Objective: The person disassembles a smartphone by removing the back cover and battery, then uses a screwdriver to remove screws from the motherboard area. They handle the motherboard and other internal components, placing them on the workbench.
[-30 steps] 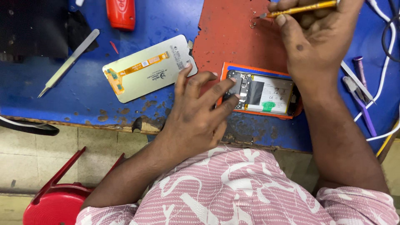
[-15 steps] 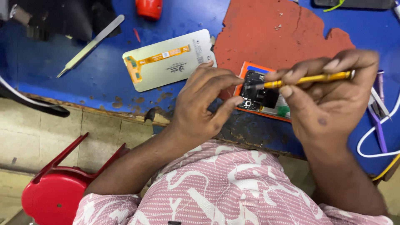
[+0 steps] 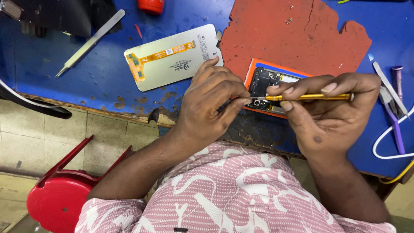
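Note:
An opened phone [image 3: 264,82] with an orange frame lies on a red mat [image 3: 297,34] at the near edge of a blue table [image 3: 103,77]. My right hand [image 3: 327,116] grips a yellow screwdriver [image 3: 308,97], its tip pointing left onto the phone's dark inner board. My left hand [image 3: 211,108] rests at the phone's left end, thumb and forefinger pinched around the screwdriver's tip. A detached white display panel [image 3: 172,56] with an orange flex cable lies to the left of the phone.
Metal tweezers [image 3: 90,43] lie at the far left. A red object [image 3: 151,5] sits at the top edge. A purple tool [image 3: 396,108], a flat pry tool and white cable lie at the right. A red stool [image 3: 60,194] stands below the table.
My right hand came down from the far side of the mat and brought the screwdriver tip onto the phone. My left hand shifted from covering the phone to pinching at the tip.

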